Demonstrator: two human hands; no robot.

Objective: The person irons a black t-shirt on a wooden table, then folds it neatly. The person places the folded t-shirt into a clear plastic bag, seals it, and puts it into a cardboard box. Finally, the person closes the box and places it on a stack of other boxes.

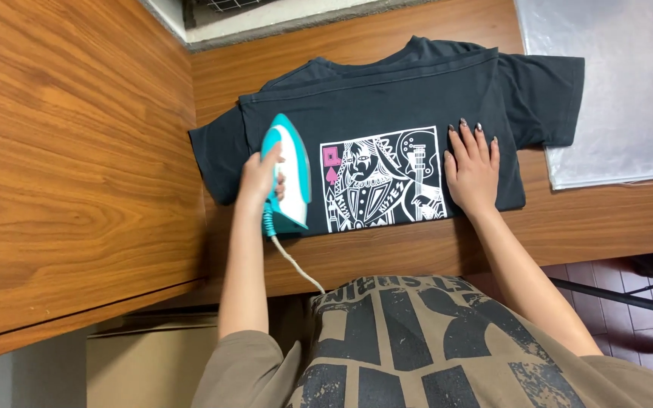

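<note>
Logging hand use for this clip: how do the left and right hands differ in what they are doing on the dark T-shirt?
The left hand is curled around the handle of the teal and white iron; the right hand lies flat and open, holding nothing. The left sits beside the printed picture at one end, the right at the other. Both are over the dark T-shirt.

Left hand grips iron; right hand flattens shirt.

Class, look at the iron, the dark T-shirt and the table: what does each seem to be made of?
Iron: probably moulded plastic, from its smooth, glossy teal-and-white shell.
T-shirt: soft matte knit, likely cotton, with a flat printed picture.
Table: wood or wood-look laminate, showing brown grain with a slight sheen.
</note>
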